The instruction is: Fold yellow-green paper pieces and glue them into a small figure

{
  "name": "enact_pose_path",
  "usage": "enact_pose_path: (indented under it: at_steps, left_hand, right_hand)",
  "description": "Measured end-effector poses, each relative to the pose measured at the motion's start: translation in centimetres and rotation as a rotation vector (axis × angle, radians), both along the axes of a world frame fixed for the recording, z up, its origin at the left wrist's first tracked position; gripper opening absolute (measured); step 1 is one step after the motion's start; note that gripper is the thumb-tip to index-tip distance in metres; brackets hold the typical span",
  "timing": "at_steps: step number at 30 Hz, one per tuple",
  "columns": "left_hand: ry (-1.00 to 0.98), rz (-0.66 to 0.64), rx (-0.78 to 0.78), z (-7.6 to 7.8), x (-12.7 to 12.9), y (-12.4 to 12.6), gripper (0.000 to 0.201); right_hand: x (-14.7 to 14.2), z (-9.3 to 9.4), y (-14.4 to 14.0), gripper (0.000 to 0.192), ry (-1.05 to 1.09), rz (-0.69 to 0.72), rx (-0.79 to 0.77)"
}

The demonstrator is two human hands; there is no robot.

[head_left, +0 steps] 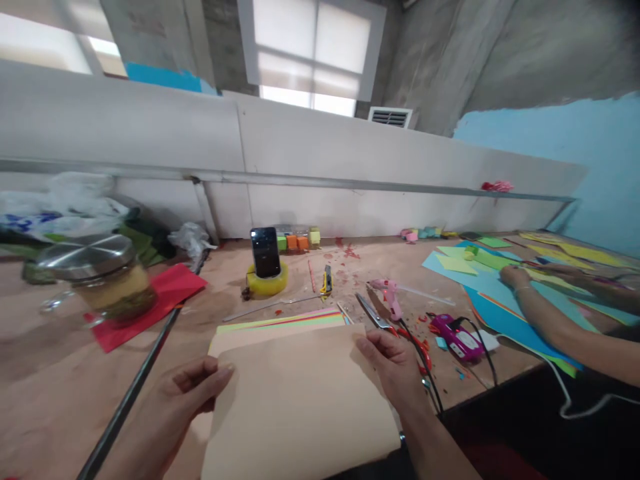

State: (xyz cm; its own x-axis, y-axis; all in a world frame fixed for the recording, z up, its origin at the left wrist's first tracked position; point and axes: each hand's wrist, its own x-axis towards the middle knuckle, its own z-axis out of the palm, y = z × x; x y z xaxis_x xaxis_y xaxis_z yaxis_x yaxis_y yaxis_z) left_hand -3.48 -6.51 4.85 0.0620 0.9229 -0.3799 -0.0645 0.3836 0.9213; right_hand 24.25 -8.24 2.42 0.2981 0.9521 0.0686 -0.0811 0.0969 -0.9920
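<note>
Gripping the tan paper sheet (300, 400), left hand (187, 393) and right hand (395, 363) fingers pinch its opposite edges.

Around the tan paper sheet (300, 400), bare table (45, 400) lies open left of it past a metal rod (135, 387), while scissors (380, 317), glue guns (390, 297) and cables (430, 380) crowd its right side, a paper stack (280, 321) just behind

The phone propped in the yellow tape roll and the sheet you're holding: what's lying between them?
In the head view, a stack of coloured paper sheets lies between the phone and the tan sheet, with bare tabletop beyond it.
</note>
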Motion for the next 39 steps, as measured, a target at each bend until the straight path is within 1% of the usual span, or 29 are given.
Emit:
enact_pose_path:
  at_steps: [6, 12, 14, 17, 20, 23, 24, 27, 30, 32, 35, 39]
  left_hand:
    - [-0.012, -0.031, 0.077, -0.2, -0.2, 0.0, 0.038]
    - [0.006, -0.018, 0.058, -0.4, -0.2, 0.4, 0.036]
    - [0.018, -0.020, 0.063, -0.4, -0.2, 0.4, 0.037]
    - [0.031, -0.057, 0.085, -0.4, -0.4, 0.3, 0.038]
    - [0.096, -0.104, 0.100, -0.6, -0.7, 0.7, 0.041]
    - [0.280, -0.141, 0.147, -1.0, -1.2, 1.8, 0.041]
    - [0.358, -0.158, 0.185, -1.1, -1.3, 2.3, 0.040]
    - [0.523, -0.210, 0.368, -1.3, -1.6, 4.0, 0.035]
    - [0.730, -0.264, 0.457, -1.3, -1.3, 5.5, 0.029]
    - [0.825, -0.280, 0.478, -1.5, -0.9, 6.2, 0.025]
    - [0.876, -0.297, 0.482, -2.6, -0.4, 6.9, 0.024]
    - [0.941, -0.317, 0.460, -4.4, -0.4, 6.8, 0.019]
  right_hand:
    - [0.6, -0.4, 0.4, 0.041, 0.039, 0.037, -0.085]
    - [0.5, -0.7, 0.5, 0.043, 0.043, 0.007, -0.091]
    - [0.5, -0.8, 0.6, 0.045, 0.031, 0.030, -0.107]
    - [0.5, -0.7, 0.7, 0.046, -0.024, 0.092, -0.102]
    - [0.5, -0.4, 1.0, 0.045, -0.159, 0.113, -0.048]
    - [0.6, -0.4, 1.9, 0.042, -0.373, 0.177, -0.021]
    - [0.7, -0.6, 2.5, 0.040, -0.453, 0.213, -0.023]
    - [1.0, -1.2, 4.4, 0.035, -0.689, 0.295, -0.015]
    - [1.0, -1.9, 6.1, 0.032, -1.017, 0.286, -0.021]
    - [0.7, -2.2, 6.8, 0.029, -1.174, 0.272, -0.066]
    - [0.0, -2.7, 7.1, 0.025, -1.241, 0.263, -0.138]
    - [-0.6, -3.1, 6.9, 0.021, -1.306, 0.238, -0.220]
